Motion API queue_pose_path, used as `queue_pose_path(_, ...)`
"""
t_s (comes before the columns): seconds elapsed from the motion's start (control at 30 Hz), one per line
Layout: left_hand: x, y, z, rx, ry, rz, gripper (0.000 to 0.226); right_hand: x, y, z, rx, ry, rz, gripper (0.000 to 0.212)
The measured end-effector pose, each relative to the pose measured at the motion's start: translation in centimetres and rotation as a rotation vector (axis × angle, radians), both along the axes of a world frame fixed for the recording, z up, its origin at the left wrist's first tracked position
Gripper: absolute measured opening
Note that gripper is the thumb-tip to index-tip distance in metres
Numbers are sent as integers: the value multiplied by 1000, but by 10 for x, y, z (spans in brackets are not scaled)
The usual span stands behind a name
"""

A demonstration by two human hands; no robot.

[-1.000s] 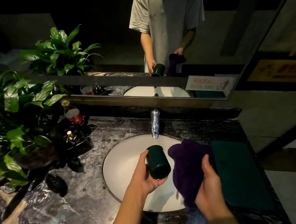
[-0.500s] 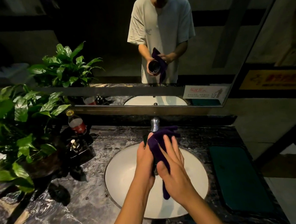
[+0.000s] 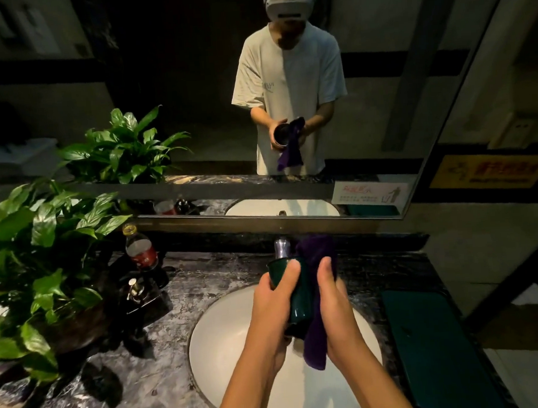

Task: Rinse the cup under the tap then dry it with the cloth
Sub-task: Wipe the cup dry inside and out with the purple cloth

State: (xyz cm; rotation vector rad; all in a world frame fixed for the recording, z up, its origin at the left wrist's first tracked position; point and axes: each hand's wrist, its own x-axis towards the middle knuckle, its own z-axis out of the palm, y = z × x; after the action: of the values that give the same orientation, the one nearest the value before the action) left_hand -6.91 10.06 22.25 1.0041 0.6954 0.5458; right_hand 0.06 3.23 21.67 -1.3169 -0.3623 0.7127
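Note:
A dark green cup (image 3: 300, 299) is held above the white sink (image 3: 231, 337), its mouth pointing away from me. My left hand (image 3: 274, 300) is wrapped round the cup's left side. My right hand (image 3: 333, 300) presses a purple cloth (image 3: 315, 345) against the cup's right side; the cloth bunches over the rim and hangs below my hands. The chrome tap (image 3: 281, 248) stands just behind the cup, and I see no water running. The mirror (image 3: 381, 104) reflects the cloth reaching into the cup's mouth.
A leafy potted plant (image 3: 37, 262) fills the left of the dark marble counter (image 3: 164, 381). A plastic bottle with a red label (image 3: 140, 249) and a soap pump (image 3: 135, 289) stand beside it. A dark green mat (image 3: 437, 348) lies right of the sink.
A second ago cup and cloth were held apart over the sink. My hands have since come together, with the cloth pressed onto the cup, and the view has tilted up toward the mirror.

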Motion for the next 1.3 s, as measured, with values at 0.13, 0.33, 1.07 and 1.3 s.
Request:
queue_pose_path(0.13, 4, 2, 8, 21, 3, 36, 52, -4, -1, 8, -36, -138, 2, 55)
queue_pose_path(0.33, 8, 6, 9, 4, 12, 44, 45, -17, -2, 10, -122, -552, 82, 44)
queue_pose_path(1.07, 17, 1, -13, -103, -80, 63, 45, 16, 1, 3, 30, 120, -4, 83)
queue_pose_path(1.3, 15, 8, -16, 177, 35, 169, 36, -1, -4, -6, 86, 106, -43, 75)
